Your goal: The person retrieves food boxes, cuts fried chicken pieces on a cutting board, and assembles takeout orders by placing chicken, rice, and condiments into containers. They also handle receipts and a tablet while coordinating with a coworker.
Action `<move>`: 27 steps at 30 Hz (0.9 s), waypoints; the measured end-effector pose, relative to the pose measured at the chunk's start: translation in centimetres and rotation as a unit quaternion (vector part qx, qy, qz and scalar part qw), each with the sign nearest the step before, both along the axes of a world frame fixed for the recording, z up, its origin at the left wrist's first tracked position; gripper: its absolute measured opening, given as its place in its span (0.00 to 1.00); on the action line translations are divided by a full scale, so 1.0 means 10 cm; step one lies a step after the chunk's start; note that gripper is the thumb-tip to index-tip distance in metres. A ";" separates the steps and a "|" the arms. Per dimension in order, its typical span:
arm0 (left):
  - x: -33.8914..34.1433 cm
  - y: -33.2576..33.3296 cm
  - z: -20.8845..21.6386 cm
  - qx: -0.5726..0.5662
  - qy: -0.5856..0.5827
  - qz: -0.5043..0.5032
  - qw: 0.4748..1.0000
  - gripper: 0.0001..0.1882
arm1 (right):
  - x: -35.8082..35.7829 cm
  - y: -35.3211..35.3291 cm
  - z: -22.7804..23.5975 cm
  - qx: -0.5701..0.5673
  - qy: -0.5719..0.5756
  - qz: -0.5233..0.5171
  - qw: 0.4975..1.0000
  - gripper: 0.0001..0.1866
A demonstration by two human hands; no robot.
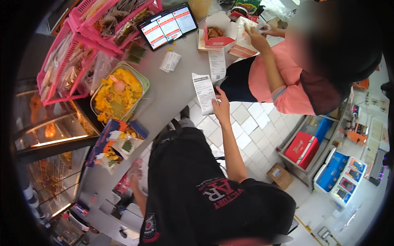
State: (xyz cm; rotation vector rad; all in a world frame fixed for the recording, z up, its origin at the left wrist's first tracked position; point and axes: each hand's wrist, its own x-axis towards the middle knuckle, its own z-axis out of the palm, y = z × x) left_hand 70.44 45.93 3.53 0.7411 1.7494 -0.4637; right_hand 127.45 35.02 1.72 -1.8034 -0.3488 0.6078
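My right hand (pixel 221 107) is closed on a long white printed receipt (pixel 202 93), held up beside the counter edge. A small dark object shows at the fingers; I cannot tell what it is. Lower left, my left hand (pixel 135 183) is at a red and clear plastic bag (pixel 126 177) by the counter's near side, its fingers bent against the plastic and partly blurred. Above the bag, an open blue box (pixel 103 141) holds yellow and orange food with a green piece. A tray of yellow food (pixel 107 103) with a pink scoop (pixel 118 85) stands farther along.
Pink baskets (pixel 46 82) of packets stand far left, near a tablet (pixel 168 26) and folded receipts (pixel 170 62). An open food box (pixel 220 39) stands beside a co-worker in a pink shirt (pixel 262 80), handling a white bag. A lit glass cabinet (pixel 53 137), carton (pixel 280 176) and red cooler (pixel 301 150) surround me.
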 end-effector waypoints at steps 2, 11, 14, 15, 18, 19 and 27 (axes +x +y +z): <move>0.03 0.29 0.12 -0.029 0.010 -0.106 0.994 0.28 | 0.16 -0.16 0.04 -0.046 -0.017 0.039 0.998 0.32; 1.75 0.69 0.59 0.192 -0.317 0.061 0.927 0.22 | 0.11 -0.45 0.00 -0.241 -0.074 0.186 0.950 0.35; 2.33 0.68 0.66 0.212 -0.307 0.064 0.925 0.24 | 0.11 -0.34 0.03 -0.154 -0.091 0.152 0.972 0.36; 2.46 0.69 0.65 0.210 -0.337 0.068 0.915 0.24 | 0.14 -0.28 0.06 -0.125 -0.086 0.140 0.978 0.35; 2.76 0.72 0.49 0.183 -0.294 0.122 0.930 0.25 | 0.36 -0.03 0.22 -0.125 -0.074 0.093 0.985 0.34; 2.82 0.71 0.43 0.188 -0.293 0.117 0.930 0.26 | 0.44 0.07 0.28 -0.128 -0.072 0.098 0.984 0.33; 3.02 0.69 0.31 0.000 -0.388 0.087 0.918 0.35 | -0.59 0.96 0.51 0.016 0.014 0.270 0.963 0.23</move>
